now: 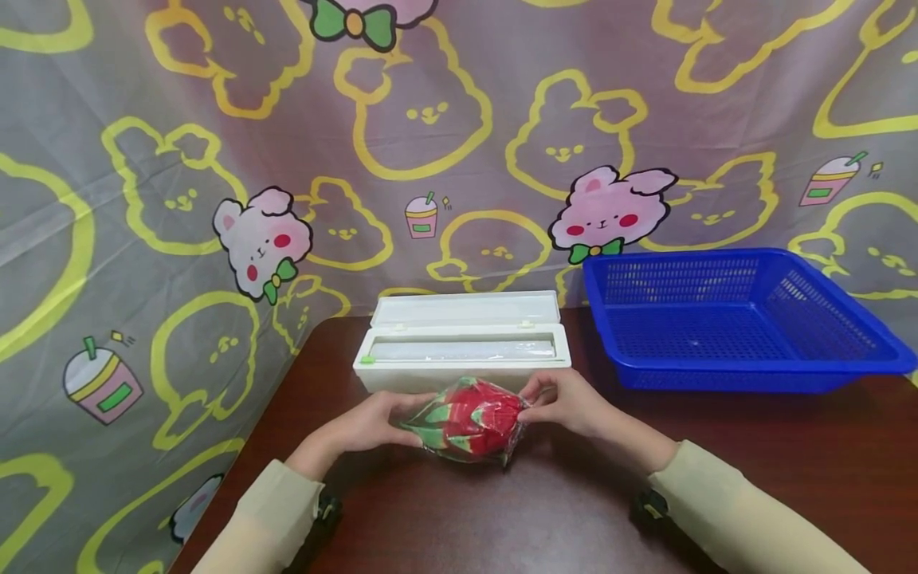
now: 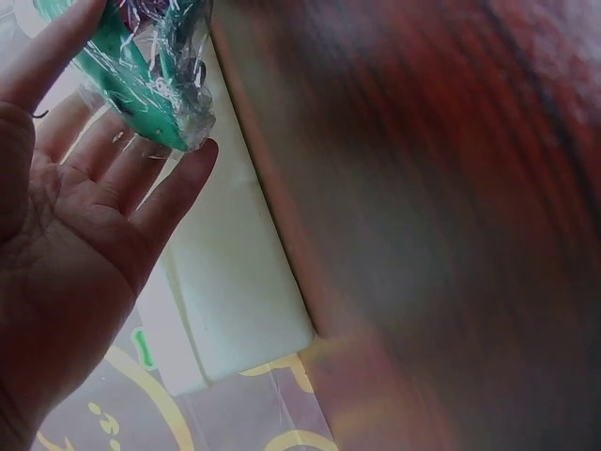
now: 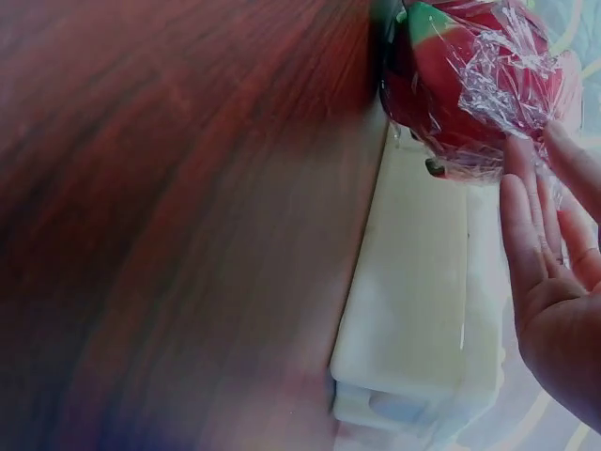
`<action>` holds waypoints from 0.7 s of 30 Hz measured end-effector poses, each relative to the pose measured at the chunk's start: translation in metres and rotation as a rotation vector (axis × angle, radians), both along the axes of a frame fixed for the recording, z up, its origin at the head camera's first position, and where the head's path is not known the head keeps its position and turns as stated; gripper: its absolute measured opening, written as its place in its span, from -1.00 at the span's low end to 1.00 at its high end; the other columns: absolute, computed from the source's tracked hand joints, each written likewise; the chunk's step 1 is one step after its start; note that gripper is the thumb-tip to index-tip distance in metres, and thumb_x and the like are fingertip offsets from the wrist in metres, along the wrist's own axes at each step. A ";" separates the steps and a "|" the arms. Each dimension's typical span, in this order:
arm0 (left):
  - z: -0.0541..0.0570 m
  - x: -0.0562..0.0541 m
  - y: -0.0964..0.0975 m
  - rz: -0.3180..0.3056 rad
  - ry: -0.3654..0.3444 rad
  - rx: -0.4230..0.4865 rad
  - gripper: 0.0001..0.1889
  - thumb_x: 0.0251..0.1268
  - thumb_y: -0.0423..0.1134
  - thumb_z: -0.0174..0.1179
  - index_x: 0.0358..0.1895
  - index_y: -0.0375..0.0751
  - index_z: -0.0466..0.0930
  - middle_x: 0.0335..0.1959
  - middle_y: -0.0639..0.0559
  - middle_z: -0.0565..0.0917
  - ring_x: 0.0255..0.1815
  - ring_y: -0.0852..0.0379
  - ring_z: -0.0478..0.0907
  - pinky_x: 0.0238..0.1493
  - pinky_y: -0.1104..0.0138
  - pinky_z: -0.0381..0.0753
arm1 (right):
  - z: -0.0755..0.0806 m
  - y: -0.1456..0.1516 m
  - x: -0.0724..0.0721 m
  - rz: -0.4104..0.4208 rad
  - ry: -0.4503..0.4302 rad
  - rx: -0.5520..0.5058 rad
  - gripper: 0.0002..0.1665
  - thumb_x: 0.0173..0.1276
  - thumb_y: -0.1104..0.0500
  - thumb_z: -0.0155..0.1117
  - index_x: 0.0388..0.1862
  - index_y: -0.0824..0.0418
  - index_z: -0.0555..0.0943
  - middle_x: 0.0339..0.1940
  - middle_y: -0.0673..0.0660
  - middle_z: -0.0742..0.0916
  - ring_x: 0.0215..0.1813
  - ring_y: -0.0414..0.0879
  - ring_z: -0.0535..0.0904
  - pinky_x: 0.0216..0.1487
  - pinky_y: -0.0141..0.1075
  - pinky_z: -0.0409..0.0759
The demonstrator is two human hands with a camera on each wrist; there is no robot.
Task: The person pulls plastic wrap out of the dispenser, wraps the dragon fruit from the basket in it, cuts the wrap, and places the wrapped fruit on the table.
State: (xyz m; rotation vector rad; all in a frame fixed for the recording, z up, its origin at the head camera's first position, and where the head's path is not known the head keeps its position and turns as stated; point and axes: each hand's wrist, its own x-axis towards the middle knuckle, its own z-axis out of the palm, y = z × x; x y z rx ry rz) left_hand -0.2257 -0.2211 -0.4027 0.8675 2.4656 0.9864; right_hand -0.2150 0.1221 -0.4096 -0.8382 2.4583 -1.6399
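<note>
A red dragon fruit (image 1: 469, 418) with green scales, wrapped in clear cling film (image 3: 507, 80), is held just in front of a white cling film dispenser (image 1: 402, 376). My left hand (image 1: 374, 422) holds its green-tipped end between the thumb and the fingers. At the other end, the thumb and fingertips of my right hand (image 1: 574, 402) pinch the gathered film. Crinkled folds bunch up at those fingertips in the right wrist view. The dispenser's lid (image 1: 466, 309) stands raised, and a roll of film (image 1: 462, 349) lies inside.
A blue perforated plastic basket (image 1: 724, 379) stands at the back right of the dark reddish-brown table (image 1: 473, 526). Behind the table hangs a grey curtain (image 1: 502, 119) printed with yellow and pink cartoon animals; it also runs along the left side.
</note>
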 end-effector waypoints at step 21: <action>-0.004 -0.006 -0.003 -0.059 -0.102 0.069 -0.33 0.19 -0.15 0.38 0.39 -0.03 0.39 0.22 0.07 0.55 0.05 0.11 0.50 0.03 0.28 0.52 | 0.005 0.003 0.005 -0.048 0.030 0.061 -0.85 0.09 0.29 0.52 -0.49 0.24 0.66 -0.58 -0.03 0.68 -0.51 -0.21 0.57 -0.47 -0.37 0.54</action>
